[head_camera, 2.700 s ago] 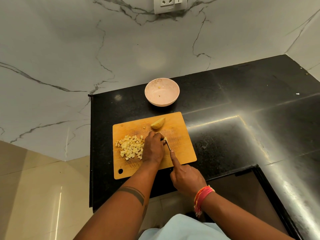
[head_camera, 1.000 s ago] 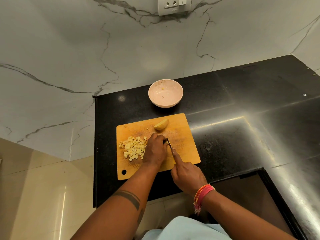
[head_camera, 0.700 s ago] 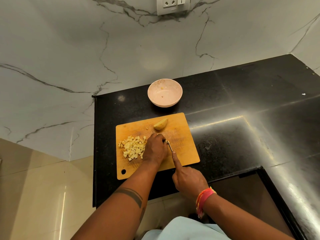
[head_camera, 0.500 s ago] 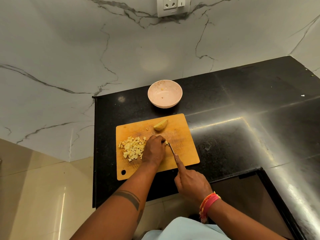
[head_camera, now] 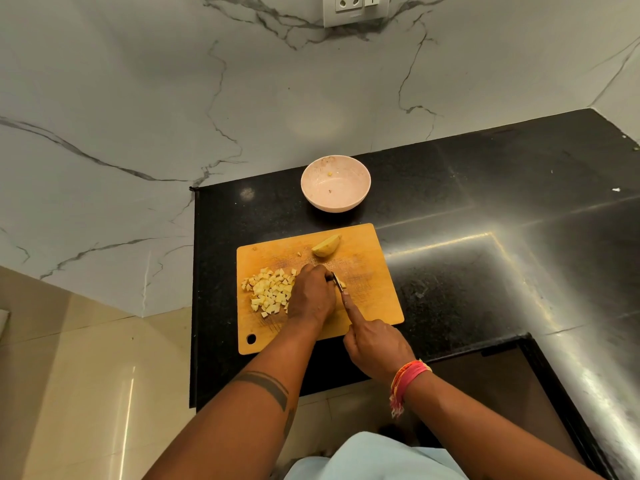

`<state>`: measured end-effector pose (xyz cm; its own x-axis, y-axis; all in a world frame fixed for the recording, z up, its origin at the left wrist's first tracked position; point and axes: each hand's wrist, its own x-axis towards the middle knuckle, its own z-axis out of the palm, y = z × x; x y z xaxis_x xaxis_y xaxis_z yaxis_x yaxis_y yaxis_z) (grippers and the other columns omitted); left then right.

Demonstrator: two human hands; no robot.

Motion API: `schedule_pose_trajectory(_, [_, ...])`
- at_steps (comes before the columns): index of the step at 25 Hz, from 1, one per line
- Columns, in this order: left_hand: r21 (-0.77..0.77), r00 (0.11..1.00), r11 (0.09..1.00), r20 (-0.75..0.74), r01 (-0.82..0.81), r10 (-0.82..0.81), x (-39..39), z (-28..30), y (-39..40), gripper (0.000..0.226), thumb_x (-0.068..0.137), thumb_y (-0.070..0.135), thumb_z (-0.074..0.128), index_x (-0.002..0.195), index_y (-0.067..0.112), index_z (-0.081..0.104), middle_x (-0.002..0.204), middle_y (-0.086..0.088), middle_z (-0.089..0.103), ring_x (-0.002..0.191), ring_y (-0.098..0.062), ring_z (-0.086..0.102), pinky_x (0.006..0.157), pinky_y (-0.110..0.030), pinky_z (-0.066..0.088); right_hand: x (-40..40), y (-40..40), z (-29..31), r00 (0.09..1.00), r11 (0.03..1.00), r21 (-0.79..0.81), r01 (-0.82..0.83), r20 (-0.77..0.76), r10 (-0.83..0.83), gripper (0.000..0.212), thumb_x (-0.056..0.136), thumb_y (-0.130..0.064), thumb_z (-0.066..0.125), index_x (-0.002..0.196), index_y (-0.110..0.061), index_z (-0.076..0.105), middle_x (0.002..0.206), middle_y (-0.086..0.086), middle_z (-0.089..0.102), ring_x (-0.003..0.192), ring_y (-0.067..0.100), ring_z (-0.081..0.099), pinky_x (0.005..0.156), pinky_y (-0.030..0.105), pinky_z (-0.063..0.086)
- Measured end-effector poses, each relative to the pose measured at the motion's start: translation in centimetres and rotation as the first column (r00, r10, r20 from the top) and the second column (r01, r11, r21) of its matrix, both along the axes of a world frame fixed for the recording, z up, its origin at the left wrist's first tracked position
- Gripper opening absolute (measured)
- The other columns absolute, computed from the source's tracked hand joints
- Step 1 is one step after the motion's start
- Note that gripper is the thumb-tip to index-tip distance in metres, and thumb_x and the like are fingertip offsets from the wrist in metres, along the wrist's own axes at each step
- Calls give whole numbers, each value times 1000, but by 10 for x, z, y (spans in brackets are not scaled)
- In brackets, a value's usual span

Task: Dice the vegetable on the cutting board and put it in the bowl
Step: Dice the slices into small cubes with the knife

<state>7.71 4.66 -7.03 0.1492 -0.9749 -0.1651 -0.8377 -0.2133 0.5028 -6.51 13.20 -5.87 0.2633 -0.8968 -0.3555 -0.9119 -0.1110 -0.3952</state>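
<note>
A wooden cutting board (head_camera: 375, 299) lies on the black counter. On its left side sits a pile of pale yellow diced potato (head_camera: 270, 292). A potato wedge (head_camera: 326, 246) rests near the board's far edge. My left hand (head_camera: 311, 296) is curled over a small potato piece at the board's middle; only a bit of it (head_camera: 343, 284) shows past the fingers. My right hand (head_camera: 375, 344) grips a knife (head_camera: 337, 280), index finger stretched along its back, blade down beside my left fingers. The pink bowl (head_camera: 360, 174) stands beyond the board with a few scraps inside.
The black granite counter (head_camera: 485, 244) stretches right and meets a marble wall (head_camera: 173, 116) behind. A dark sunken opening (head_camera: 502, 393) lies at the near right. The counter's left edge drops off to a beige tiled surface.
The knife has moved slightly forward and back in small cutting strokes beside my left fingers. My left hand stays over the piece. The pile and wedge are unmoved.
</note>
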Motion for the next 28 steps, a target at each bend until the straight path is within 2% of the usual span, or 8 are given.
schedule_pose_trajectory(5, [37,999,998,4,-43,43,-4,2,-1,17,99,22,59,113,19,69,120,-1,60,110,-20,56,95,-34,51,-10,13,1,1000,1000,16,5,-6,-5,74,101,-35,36,160,-35,-8,73,5,60,58,24,57,54,38,44])
schedule_pose_trajectory(9, [27,999,999,15,-38,37,-4,4,-1,18,100,18,58,114,19,69,120,-2,61,110,-20,57,93,-32,50,-17,22,3,1000,1000,16,4,14,-4,73,101,-36,35,160,-36,-9,74,3,61,60,24,59,55,38,43])
schedule_pose_trajectory(12, [-3,999,1000,38,-13,13,-1,4,4,22,101,18,57,119,19,69,120,-1,62,111,-19,57,92,-29,48,-18,23,2,995,996,-15,87,47,-86,74,102,-36,35,160,-35,-11,68,-2,58,56,19,56,53,35,41])
schedule_pose_trajectory(15, [-37,1000,999,19,-4,5,5,5,14,23,101,19,57,121,18,69,119,-2,62,109,-19,58,89,-27,46,-12,20,-1,991,992,20,124,47,-125,74,103,-34,35,160,-30,-11,68,-3,57,54,17,53,52,36,42])
schedule_pose_trajectory(19, [-81,997,994,-31,-68,65,20,10,25,22,102,21,56,119,19,69,118,-1,62,104,-18,59,85,-27,49,14,18,-6,999,999,34,32,20,-33,79,101,-32,37,160,-27,-16,77,5,64,59,26,57,57,39,47])
schedule_pose_trajectory(23, [-100,989,984,-27,-145,143,47,18,28,24,103,22,54,122,21,67,120,1,63,108,-15,59,91,-28,52,46,14,-8,995,996,9,-86,54,86,77,101,-31,36,160,-27,-14,78,8,65,60,28,59,56,41,49])
schedule_pose_trajectory(28, [-155,991,979,-39,-133,128,55,25,14,23,102,24,55,123,23,67,120,4,63,110,-11,57,93,-26,51,26,5,-3,992,998,-58,4,127,3,71,103,-35,36,161,-33,-4,69,1,62,56,22,57,54,42,48])
